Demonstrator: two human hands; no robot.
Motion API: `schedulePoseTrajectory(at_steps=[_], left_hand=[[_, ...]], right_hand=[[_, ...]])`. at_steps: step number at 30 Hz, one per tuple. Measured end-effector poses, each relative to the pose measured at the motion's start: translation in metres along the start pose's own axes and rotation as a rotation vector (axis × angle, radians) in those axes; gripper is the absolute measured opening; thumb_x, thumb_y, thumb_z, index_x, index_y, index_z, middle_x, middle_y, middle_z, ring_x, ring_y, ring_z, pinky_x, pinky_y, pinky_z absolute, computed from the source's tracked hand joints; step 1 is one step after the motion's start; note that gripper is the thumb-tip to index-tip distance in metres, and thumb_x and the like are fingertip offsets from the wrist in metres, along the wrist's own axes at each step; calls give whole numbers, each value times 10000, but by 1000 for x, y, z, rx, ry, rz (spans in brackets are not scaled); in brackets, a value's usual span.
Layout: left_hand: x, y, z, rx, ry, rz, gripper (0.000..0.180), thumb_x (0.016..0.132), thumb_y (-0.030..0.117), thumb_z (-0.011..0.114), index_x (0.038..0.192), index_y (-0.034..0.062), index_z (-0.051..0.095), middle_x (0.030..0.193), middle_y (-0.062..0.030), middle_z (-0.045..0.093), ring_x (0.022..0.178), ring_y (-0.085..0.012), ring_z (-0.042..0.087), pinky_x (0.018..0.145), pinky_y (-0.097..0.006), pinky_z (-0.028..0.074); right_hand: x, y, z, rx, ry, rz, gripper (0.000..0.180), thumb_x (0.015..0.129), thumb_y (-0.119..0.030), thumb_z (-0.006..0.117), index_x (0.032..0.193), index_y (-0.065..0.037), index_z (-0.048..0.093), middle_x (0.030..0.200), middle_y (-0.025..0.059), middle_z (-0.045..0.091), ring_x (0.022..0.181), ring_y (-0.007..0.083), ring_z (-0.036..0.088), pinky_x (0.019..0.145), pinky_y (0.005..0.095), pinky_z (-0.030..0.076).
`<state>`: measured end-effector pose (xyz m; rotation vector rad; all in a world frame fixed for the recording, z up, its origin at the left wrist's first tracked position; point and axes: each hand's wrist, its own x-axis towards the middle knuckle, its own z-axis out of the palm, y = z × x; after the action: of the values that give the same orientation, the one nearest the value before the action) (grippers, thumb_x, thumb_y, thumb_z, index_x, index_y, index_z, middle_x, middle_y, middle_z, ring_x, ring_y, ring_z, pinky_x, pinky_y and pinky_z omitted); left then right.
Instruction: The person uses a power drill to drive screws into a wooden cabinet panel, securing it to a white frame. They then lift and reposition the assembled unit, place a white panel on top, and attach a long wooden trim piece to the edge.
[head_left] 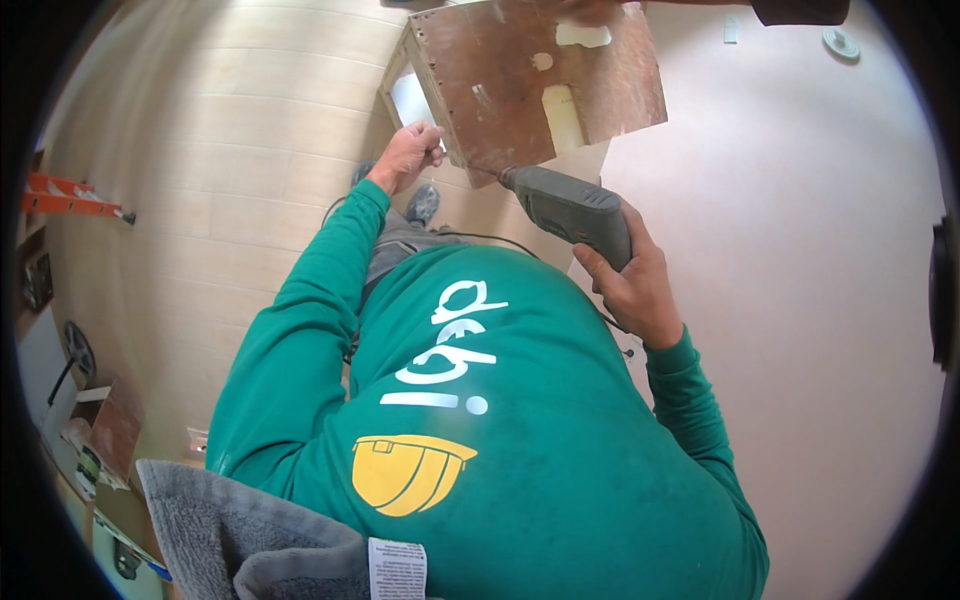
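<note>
My right hand [640,290] grips the handle of a dark grey corded power drill [565,205]. The drill points left, its tip at the lower corner of a worn brown wooden panel [500,95]. Pale patches mark the panel, which forms one face of a box-like wooden frame [432,90]. My left hand [410,155] is beside the frame's lower left edge with its fingers curled closed. Whatever lies in those fingers is too small or hidden to make out.
Another person's blurred hand [575,12] rests at the panel's top, with a dark sleeve [800,10] to its right. A tiled floor [250,110] lies left, a pale wall [780,300] right. An orange ladder [70,197] is at far left. A cord [500,241] runs beside my body.
</note>
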<state>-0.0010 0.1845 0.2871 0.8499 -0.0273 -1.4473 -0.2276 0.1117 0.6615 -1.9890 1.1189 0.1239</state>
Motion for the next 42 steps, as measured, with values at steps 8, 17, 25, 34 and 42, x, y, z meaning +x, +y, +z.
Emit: schedulePoseTrajectory(at_steps=[8,17,25,34,42], left_hand=[[-15,-2,-19,301,-57,-144,289,1086,272,555,1173,14,651,813,25,546,693,-90,560,635,-272,498],[-19,-5,2,488,-51,-215,307,1086,285,515,1153,24,661,759,30,502,618,-79,523,529,-258,450],[-20,-11,16,516,-76,-234,324,1069,287,532,1201,18,654,712,31,470,570,-87,483,505,-270,439],[-17,-8,22,656,-77,-232,336,1057,267,521,1243,24,662,726,37,476,590,-85,485,511,-272,445],[-13,-12,20,704,-86,-214,323,1050,252,530,1232,26,671,716,35,490,585,-85,488,505,-274,438]], right_hand=[[-4,-11,6,88,31,174,606,946,-138,748,1474,-23,473,1109,178,738,868,227,708,794,360,565],[-9,-3,10,131,102,139,623,938,-117,752,1478,1,465,1001,137,725,672,148,635,616,320,539],[-9,-6,11,155,102,166,645,938,-110,745,1502,-4,450,952,126,722,650,138,623,585,313,528],[-10,-7,14,152,118,162,615,940,-111,745,1481,-15,472,904,107,724,631,129,617,583,310,513],[-11,-7,16,168,130,147,612,940,-120,746,1479,-23,473,928,122,729,614,131,611,584,310,515]])
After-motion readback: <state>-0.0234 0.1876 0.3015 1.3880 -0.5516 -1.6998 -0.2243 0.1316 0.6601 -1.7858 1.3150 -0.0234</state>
